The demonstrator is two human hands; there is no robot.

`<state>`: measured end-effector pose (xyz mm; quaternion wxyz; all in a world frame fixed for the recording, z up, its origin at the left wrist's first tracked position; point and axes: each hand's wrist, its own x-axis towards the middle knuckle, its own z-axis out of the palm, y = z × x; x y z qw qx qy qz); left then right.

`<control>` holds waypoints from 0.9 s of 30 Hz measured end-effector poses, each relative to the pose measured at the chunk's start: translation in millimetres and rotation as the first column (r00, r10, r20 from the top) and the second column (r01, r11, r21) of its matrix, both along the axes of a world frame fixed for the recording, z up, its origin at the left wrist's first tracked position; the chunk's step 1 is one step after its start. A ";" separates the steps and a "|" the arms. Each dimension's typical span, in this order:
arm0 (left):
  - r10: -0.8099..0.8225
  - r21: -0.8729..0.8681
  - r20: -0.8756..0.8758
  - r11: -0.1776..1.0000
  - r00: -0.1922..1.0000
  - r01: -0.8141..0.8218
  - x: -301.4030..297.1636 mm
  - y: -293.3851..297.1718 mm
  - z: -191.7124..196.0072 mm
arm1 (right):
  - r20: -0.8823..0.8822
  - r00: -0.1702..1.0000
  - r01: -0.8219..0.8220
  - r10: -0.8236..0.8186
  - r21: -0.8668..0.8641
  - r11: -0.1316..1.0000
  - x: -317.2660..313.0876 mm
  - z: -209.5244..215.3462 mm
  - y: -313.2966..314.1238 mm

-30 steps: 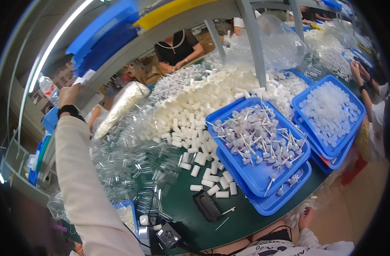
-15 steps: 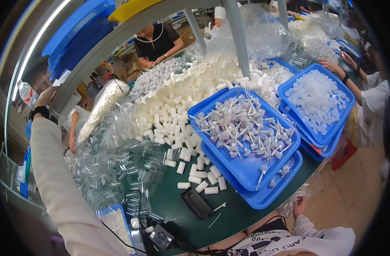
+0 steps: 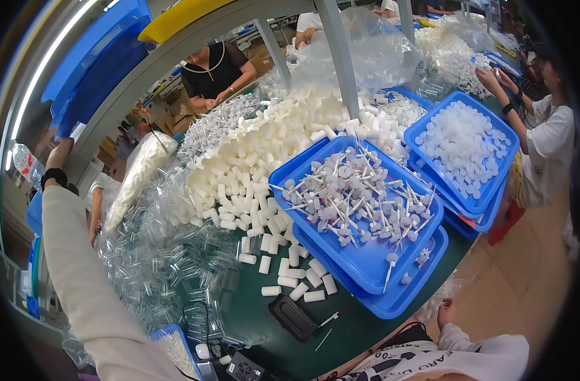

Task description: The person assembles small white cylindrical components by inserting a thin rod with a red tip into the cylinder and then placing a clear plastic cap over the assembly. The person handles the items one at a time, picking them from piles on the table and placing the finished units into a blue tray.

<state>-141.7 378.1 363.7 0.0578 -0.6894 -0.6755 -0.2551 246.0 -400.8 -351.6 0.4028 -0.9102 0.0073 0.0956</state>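
My left hand (image 3: 61, 152) is raised at the far left, against the grey shelf rail (image 3: 112, 120), below a stack of blue bins. Its fingers are mostly hidden at the rail, and a black band circles the wrist. Low on the right, my right hand (image 3: 447, 312) hangs beside my body, past the table edge. Its fingers are loosely bent and apart, with nothing visible in them. Nearest to it on the table is a blue tray (image 3: 391, 308) under another blue tray (image 3: 302, 219), which carries white sticks with round translucent caps (image 3: 347, 197).
White foam cylinders (image 3: 258, 165) pile across the green table (image 3: 252, 324). Clear plastic tubes (image 3: 169, 254) heap at left. A black tray (image 3: 293, 316) and small black device (image 3: 244, 367) lie near the front. Co-workers (image 3: 217, 76) sit opposite and at right (image 3: 547, 133), beside translucent discs (image 3: 461, 146).
The view has shifted slightly, so the table's contents sit a little farther left. My left hand stays at the shelf rail, and my right hand still hangs low.
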 end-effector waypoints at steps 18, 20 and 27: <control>-0.028 -0.150 0.118 0.988 0.993 0.046 -23.7 -33.8 14.5 | 0.016 0.998 -0.053 0.054 -0.051 0.997 2.0 -6.5 3.2; 0.059 -0.060 0.240 0.997 0.969 -0.045 -3.4 -81.5 -2.7 | 0.006 0.997 -0.082 0.082 -0.023 0.996 3.9 2.7 5.5; -0.118 -0.002 0.554 0.990 0.824 0.143 6.4 -218.0 -37.8 | -0.080 0.981 -0.172 0.174 0.036 0.984 9.7 -6.9 9.2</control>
